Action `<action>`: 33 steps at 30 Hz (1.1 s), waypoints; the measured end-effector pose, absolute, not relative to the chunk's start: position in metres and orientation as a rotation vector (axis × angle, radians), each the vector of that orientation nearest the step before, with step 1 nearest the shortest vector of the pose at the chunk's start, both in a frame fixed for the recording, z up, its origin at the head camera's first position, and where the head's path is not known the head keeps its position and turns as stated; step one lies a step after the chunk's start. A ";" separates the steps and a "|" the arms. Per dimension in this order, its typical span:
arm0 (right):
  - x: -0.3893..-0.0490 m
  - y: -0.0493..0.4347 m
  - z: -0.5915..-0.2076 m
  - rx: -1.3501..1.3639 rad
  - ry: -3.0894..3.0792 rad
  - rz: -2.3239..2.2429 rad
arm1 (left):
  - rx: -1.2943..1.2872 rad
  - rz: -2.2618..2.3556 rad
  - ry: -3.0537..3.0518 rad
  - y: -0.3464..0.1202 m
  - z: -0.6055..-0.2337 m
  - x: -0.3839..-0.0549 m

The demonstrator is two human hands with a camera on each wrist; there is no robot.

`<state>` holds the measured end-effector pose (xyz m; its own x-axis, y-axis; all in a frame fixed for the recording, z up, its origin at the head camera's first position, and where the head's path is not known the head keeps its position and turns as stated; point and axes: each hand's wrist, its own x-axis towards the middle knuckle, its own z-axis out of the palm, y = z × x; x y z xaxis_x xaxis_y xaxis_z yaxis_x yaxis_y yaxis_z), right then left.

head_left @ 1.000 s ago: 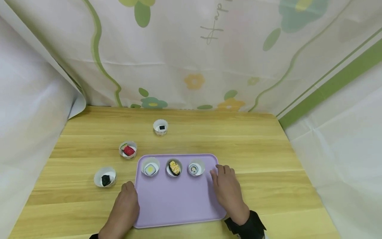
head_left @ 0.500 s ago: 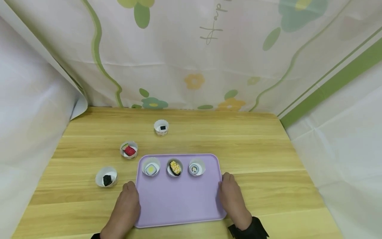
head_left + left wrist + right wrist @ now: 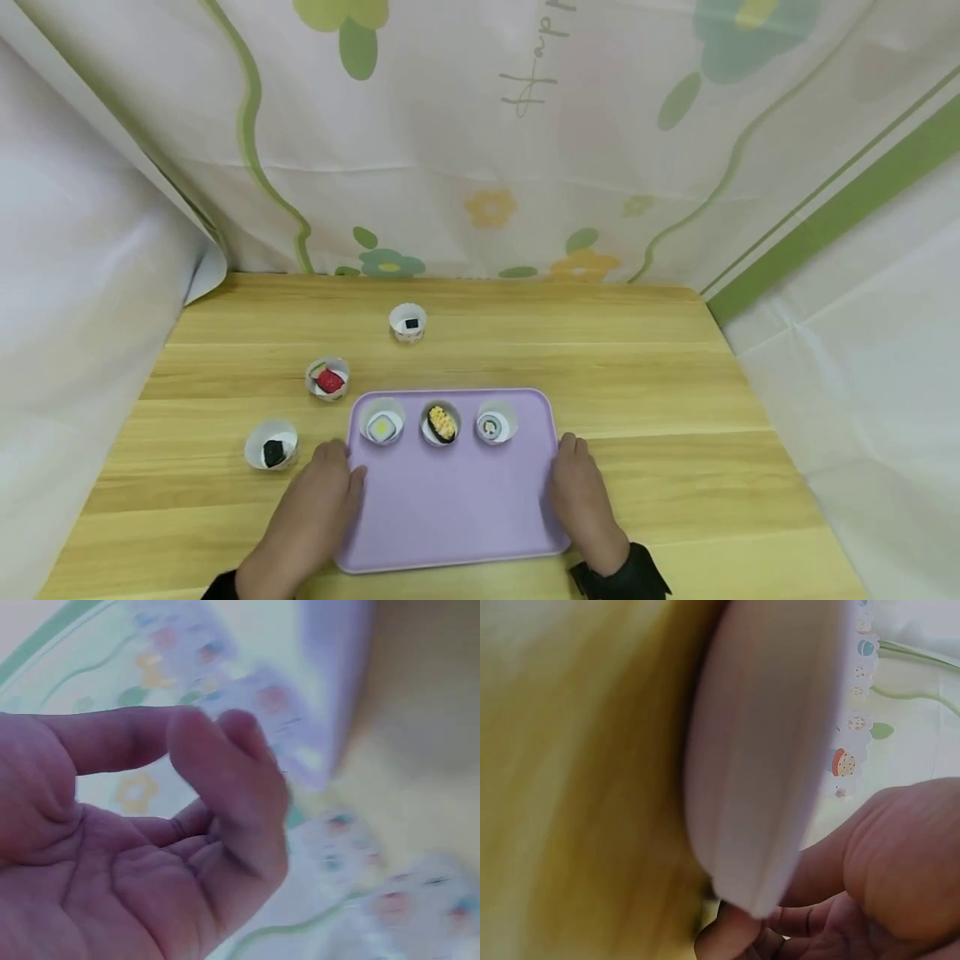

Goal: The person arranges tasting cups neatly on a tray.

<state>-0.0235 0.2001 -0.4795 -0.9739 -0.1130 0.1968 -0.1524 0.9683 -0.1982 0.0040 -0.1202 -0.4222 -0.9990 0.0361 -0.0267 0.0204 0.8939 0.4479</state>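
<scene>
Purple tray lies on the wooden table, looks flat in head view, a hand at either short side. Right hand grips the right edge: right wrist view has the tray wall between thumb and fingers, at least one fingertip tucked under the rim. Left hand is at the left edge, thumb out over the tray side; fingers look loosely bent with nothing between them and the thumb. Left wrist view is blurred, so can't tell if it touches the rim. Hands opposite each other probably keep the tray level and steady.

Three cups on tray, spaced in a row along the far side, likely so they don't knock each other: left cup with a pale square piece, middle cup with a yellow-topped piece, right cup with a round roll. All upright; one piece per cup presumably keeps kinds separate.

Off the tray, on the table: near cup with a black piece, just beyond the left hand; red-piece cup outside the tray's far left corner; far cup beyond the tray. Both hands well apart from the far cup.
</scene>
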 end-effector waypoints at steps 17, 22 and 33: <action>-0.028 0.190 -0.483 0.126 -3.007 0.379 | 0.569 0.578 3.101 -0.101 -0.373 -0.149; -0.029 0.185 -0.482 0.146 -2.975 0.387 | 0.465 0.439 3.017 -0.102 -0.380 -0.180; -0.030 0.177 -0.480 0.131 -3.009 0.428 | 0.400 0.529 2.877 -0.114 -0.410 -0.215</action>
<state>-0.0295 0.1766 -0.4800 -0.9913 -0.0709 0.1106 -0.0989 0.9569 -0.2731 -0.2148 -0.1135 -0.4100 -0.9458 0.2952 -0.1354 0.2276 0.9000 0.3718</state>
